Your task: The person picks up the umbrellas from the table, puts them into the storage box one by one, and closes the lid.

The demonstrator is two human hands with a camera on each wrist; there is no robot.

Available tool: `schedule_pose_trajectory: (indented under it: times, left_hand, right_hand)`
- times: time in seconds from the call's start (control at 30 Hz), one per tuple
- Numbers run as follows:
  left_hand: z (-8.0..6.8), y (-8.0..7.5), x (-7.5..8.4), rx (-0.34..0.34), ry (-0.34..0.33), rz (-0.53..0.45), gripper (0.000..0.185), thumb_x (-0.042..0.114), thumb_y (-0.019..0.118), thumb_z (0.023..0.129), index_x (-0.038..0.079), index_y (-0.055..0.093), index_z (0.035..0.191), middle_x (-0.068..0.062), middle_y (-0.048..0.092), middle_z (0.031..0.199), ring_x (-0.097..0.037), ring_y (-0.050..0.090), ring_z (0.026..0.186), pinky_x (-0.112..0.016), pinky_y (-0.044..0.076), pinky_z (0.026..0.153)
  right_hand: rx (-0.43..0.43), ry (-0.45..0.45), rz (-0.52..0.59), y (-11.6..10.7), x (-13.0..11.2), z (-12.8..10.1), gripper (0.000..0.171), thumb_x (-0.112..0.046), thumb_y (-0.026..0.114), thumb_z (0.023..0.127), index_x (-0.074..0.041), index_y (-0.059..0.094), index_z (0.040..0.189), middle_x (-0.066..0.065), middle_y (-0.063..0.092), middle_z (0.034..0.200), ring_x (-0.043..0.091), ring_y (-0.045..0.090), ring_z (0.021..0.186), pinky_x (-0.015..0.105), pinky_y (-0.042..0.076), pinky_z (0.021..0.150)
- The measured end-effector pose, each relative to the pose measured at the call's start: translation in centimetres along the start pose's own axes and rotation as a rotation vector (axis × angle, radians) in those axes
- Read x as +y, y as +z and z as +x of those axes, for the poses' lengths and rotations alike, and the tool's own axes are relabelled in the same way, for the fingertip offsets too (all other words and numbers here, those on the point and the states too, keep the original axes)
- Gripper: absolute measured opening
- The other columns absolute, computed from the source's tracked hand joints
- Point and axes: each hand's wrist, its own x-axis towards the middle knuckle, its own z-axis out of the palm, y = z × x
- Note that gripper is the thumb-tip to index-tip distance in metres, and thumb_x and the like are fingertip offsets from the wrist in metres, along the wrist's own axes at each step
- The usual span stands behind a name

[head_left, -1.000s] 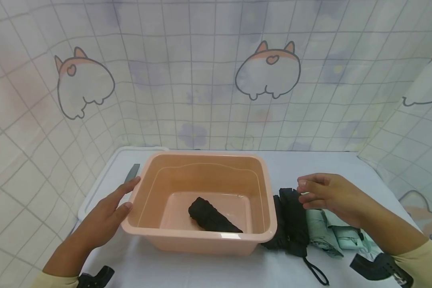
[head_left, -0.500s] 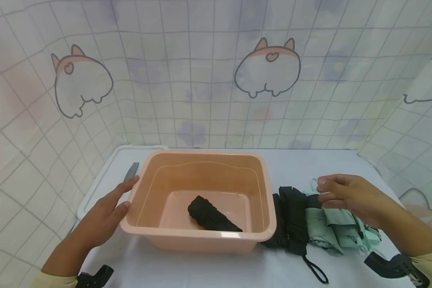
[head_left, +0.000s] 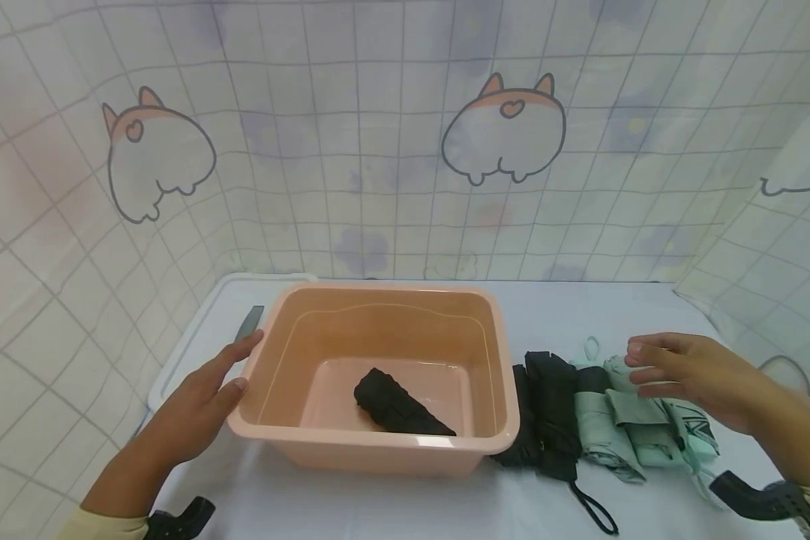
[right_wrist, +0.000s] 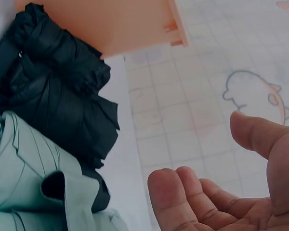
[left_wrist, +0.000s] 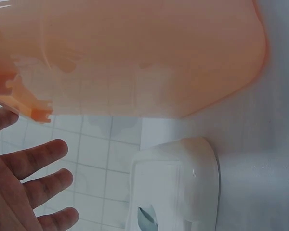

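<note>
My left hand (head_left: 192, 409) rests at the left rim of a peach plastic basin (head_left: 371, 455), its fingers spread and fairly straight. Inside the basin lies one black folded umbrella (head_left: 401, 405), partly hidden by the front wall. My right hand (head_left: 698, 379) hovers over the right side with fingers loosely bent and nothing in them. Below and left of it, two black folded umbrellas (head_left: 552, 416) lie against the basin, one with a wrist loop. Beside them are pale green folded umbrellas (head_left: 601, 427), seen close up in the right wrist view as rolled green fabric (right_wrist: 43, 159).
A white plastic tray or lid (head_left: 196, 334) stands behind the basin on the left, with a grey pointed shape (head_left: 248, 322) on it. White cloth covers the table (head_left: 351, 510). A gridded curtain with cartoon animals (head_left: 405, 150) surrounds the back and sides.
My right hand has moved right, away from the black umbrellas and past the green ones, uncovering more of them. The left hand and the basin stay in place.
</note>
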Motion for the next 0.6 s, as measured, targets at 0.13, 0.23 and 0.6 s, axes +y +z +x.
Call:
schedule_pose_trajectory:
  times: [0.13,0.23,0.6]
  left_hand:
    - [0.0,0.0,0.1,-0.009,-0.015,0.003,0.057,0.039,0.043,0.109,0.038,0.025,0.163,-0.013,0.048,0.154,-0.045,0.046,0.135,-0.08,0.035,0.094]
    - [0.0,0.0,0.1,-0.016,-0.027,0.004,0.057,0.041,0.043,0.109,0.039,0.024,0.163,-0.013,0.047,0.155,-0.045,0.045,0.136,-0.08,0.035,0.094]
    - [0.0,0.0,0.2,-0.021,-0.016,-0.013,0.057,0.038,0.043,0.109,0.036,0.024,0.164,-0.014,0.046,0.155,-0.044,0.046,0.135,-0.079,0.035,0.095]
  right_hand:
    - [0.029,0.025,-0.033,-0.4,0.8,0.1,0.073,-0.043,0.047,0.109,0.013,0.029,0.151,0.036,0.046,0.144,0.042,0.061,0.12,0.055,0.052,0.095]
    - [0.049,0.032,-0.054,-0.7,1.5,0.2,0.073,-0.043,0.047,0.109,0.015,0.029,0.15,0.037,0.045,0.144,0.043,0.061,0.119,0.052,0.055,0.092]
    - [0.074,0.035,-0.098,-2.3,3.8,0.0,0.066,-0.036,0.043,0.111,0.018,0.03,0.148,0.042,0.04,0.146,0.046,0.062,0.116,0.049,0.057,0.087]
